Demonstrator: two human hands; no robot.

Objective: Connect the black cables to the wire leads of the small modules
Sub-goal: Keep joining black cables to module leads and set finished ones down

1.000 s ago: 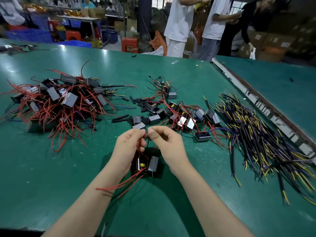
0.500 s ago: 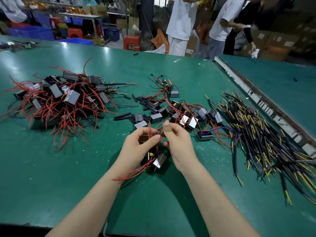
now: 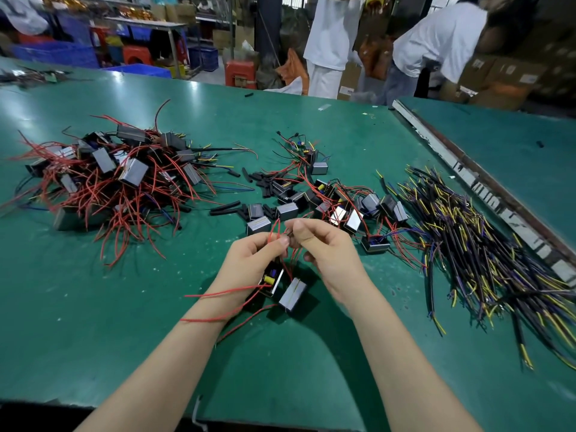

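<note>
Left hand (image 3: 252, 257): grip pinches thin red wire leads (image 3: 274, 235), a small module (image 3: 271, 280) dangling beneath.
Right hand (image 3: 324, 247): grip pinched on those same leads at a dark joint between the thumbs.
Second module (image 3: 293, 294): hangs just beside the first, above the green desk (image 3: 93, 307).
Black cables (image 3: 486, 257): heaped to the right, well apart.
Risk: leads look tangled; pulling could probably loosen the joint or snag the neighbouring module.

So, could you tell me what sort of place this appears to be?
Most likely a factory assembly floor: a large green worktable carries a heap of small modules with red leads and a pile of black cables, with stacked cardboard boxes behind.
</note>
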